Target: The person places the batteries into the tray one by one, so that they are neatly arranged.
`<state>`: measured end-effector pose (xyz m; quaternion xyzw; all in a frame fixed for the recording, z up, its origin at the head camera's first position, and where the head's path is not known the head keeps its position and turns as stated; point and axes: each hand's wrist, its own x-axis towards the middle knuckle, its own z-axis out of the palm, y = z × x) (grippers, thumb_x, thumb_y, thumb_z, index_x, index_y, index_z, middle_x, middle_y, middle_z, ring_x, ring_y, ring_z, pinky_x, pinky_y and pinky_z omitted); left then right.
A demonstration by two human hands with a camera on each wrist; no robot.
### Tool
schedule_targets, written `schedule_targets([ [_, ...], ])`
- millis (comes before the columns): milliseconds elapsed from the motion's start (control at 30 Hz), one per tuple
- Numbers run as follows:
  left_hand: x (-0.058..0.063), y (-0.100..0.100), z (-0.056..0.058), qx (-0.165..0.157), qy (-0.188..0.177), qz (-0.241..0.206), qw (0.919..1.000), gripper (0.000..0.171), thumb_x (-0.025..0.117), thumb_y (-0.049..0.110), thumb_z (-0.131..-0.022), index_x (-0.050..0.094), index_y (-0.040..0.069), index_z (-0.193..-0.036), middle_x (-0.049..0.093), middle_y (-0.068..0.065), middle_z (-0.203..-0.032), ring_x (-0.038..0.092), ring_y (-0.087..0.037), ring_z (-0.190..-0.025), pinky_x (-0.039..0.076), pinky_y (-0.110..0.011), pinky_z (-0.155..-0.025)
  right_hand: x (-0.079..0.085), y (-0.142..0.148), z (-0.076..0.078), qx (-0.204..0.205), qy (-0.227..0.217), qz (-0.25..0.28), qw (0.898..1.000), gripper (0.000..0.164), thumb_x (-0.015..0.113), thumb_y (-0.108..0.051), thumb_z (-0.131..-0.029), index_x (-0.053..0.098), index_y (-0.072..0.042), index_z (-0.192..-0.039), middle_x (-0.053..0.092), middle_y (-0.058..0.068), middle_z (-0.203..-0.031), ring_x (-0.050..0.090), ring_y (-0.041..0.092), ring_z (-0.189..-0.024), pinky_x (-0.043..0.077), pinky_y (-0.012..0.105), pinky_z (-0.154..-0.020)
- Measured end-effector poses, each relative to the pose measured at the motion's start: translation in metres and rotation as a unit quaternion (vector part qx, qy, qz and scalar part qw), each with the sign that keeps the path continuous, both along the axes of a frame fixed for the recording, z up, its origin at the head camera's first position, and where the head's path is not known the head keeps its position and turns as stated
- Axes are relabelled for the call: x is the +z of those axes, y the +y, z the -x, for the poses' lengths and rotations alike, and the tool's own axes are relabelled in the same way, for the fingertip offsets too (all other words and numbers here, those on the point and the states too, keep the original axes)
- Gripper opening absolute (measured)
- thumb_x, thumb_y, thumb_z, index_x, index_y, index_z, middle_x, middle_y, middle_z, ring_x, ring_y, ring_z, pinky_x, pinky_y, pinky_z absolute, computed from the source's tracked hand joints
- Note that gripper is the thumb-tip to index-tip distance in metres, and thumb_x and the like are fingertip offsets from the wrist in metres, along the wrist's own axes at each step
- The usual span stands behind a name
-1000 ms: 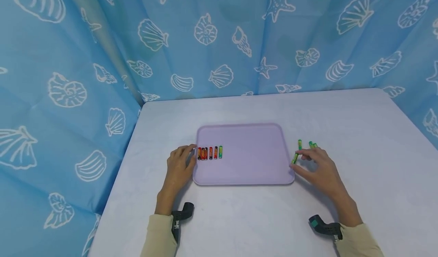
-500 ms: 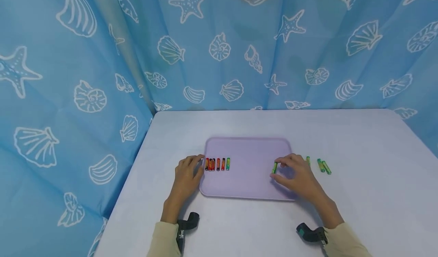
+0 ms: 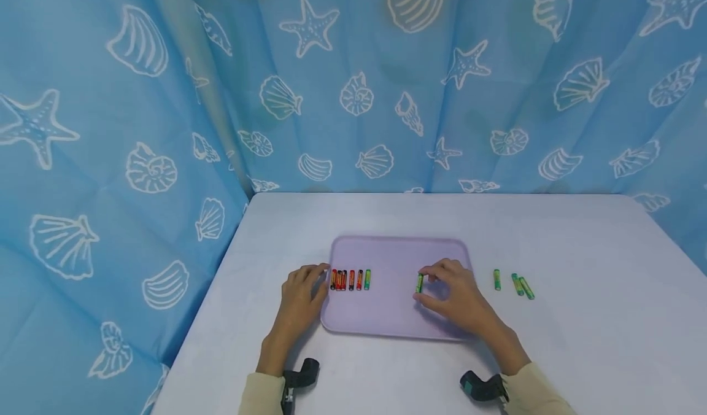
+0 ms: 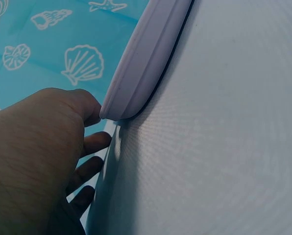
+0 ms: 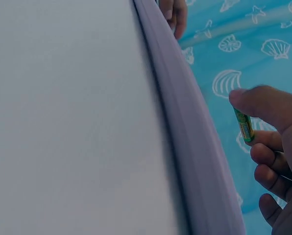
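My right hand (image 3: pixel 459 296) pinches a green battery (image 3: pixel 419 283) by its two ends between thumb and finger, over the right half of a lilac tray (image 3: pixel 381 320). In the right wrist view the thumb presses the top end of this battery, which tilts slightly. Toward the tray's left side lies a row of several red-and-black batteries (image 3: pixel 351 280), with one green battery (image 3: pixel 367 279) at the row's right end. My left hand (image 3: pixel 300 301) rests its thumb and fingertips against the tray's left rim, fingers loosely bent; in the left wrist view the thumb touches the rim (image 4: pixel 131 73).
To the right of the tray, three green batteries lie on the white tablecloth: one alone (image 3: pixel 497 279), and a pair side by side, a left one (image 3: pixel 517 283) and a right one (image 3: pixel 527 288). A blue seashell curtain (image 3: pixel 331 126) hangs behind the table.
My right hand has carried the green battery leftward from beside the tray to over it, uncovering the loose green batteries. My left hand stays at the tray's rim. The head view has shifted.
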<state>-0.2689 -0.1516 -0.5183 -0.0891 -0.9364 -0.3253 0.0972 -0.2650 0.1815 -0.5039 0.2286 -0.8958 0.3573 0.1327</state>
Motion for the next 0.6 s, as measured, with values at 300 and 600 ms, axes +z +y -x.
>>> schedule_targets([
  [300, -0.008, 0.005, -0.003, -0.012, 0.002, -0.002, 0.9999, 0.037, 0.058, 0.022, -0.101, 0.060, 0.016, -0.137, 0.058, -0.009, -0.132, 0.045, -0.033, -0.126, 0.031, -0.057, -0.106, 0.006, -0.021, 0.008, 0.016, -0.002, 0.014, 1.000, 0.042, 0.087, -0.021, -0.078, 0.071, -0.006, -0.113, 0.061, 0.003, -0.098, 0.051, 0.021, -0.101, 0.035, 0.051, -0.091],
  [600, -0.002, -0.003, 0.000, -0.004, 0.015, 0.007, 0.9998, 0.036, 0.059, 0.022, -0.101, 0.060, 0.017, -0.137, 0.058, -0.007, -0.131, 0.045, -0.031, -0.125, 0.030, -0.055, -0.106, 0.002, -0.049, 0.024, 0.051, -0.011, 0.010, 0.999, 0.042, 0.085, -0.027, -0.080, 0.071, -0.008, -0.114, 0.060, 0.002, -0.098, 0.050, 0.016, -0.098, 0.034, 0.050, -0.094],
])
